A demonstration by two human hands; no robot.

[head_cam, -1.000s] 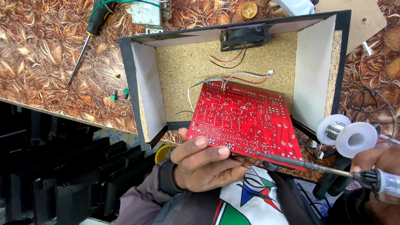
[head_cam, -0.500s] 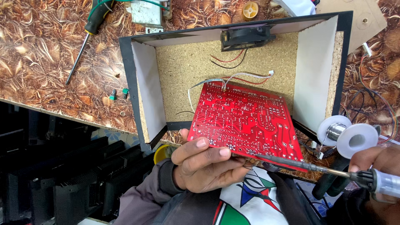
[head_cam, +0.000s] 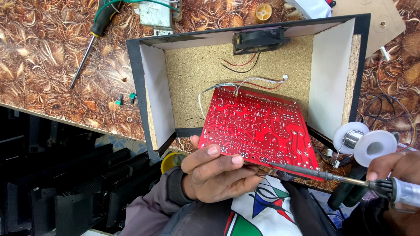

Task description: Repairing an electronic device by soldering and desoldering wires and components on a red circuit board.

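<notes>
My left hand (head_cam: 216, 175) grips the near edge of a red circuit board (head_cam: 258, 124), holding it tilted with the solder side up over an open box (head_cam: 151, 78) with black edges and a cork-coloured floor. My right hand (head_cam: 393, 168) at the right edge holds a soldering iron (head_cam: 332, 177); its tip rests at the board's near edge beside my left fingers. White, red and grey wires (head_cam: 245, 83) run from the board's far edge into the box. A black fan (head_cam: 259, 40) sits at the box's far wall.
A spool of solder wire (head_cam: 365, 140) stands right of the board. A green-handled screwdriver (head_cam: 94, 37) lies on the patterned brown table (head_cam: 48, 57) at the upper left. A yellow round part (head_cam: 263, 12) and a metal block (head_cam: 153, 13) lie behind the box. Dark gear sits lower left.
</notes>
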